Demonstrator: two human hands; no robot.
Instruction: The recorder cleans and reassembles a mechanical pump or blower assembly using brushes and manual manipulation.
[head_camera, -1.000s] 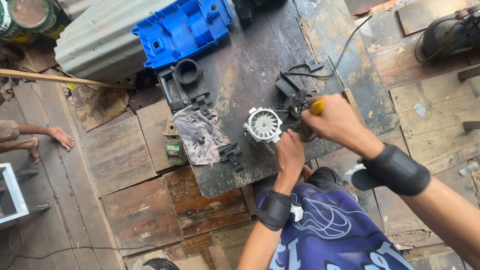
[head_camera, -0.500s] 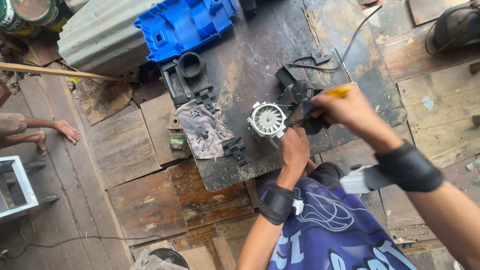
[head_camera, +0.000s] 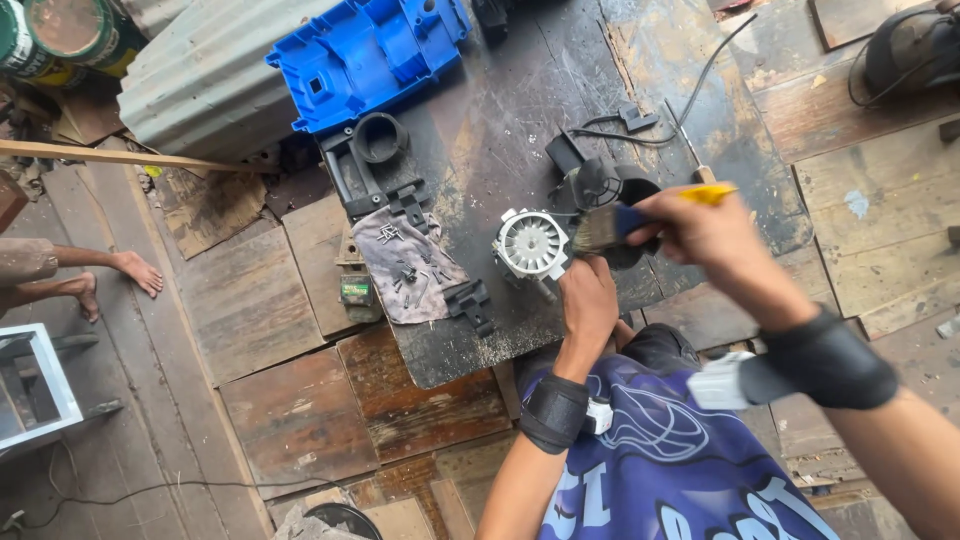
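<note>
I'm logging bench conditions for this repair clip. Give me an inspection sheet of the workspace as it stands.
Surface: dark, scratched metal sheet laid over worn wooden boards.
Job's things: white finned motor part steadied by the left hand; paintbrush with a yellow handle in the right hand, bristles at the part.
Clutter: grey rag with small screws, black plastic pieces, blue plastic housing.
Grippers: both hands closed, each on its thing.
Cables: thin black cable across the sheet; another on the floor.
Surroundings: corrugated sheet, paint cans, another person's bare feet.
</note>
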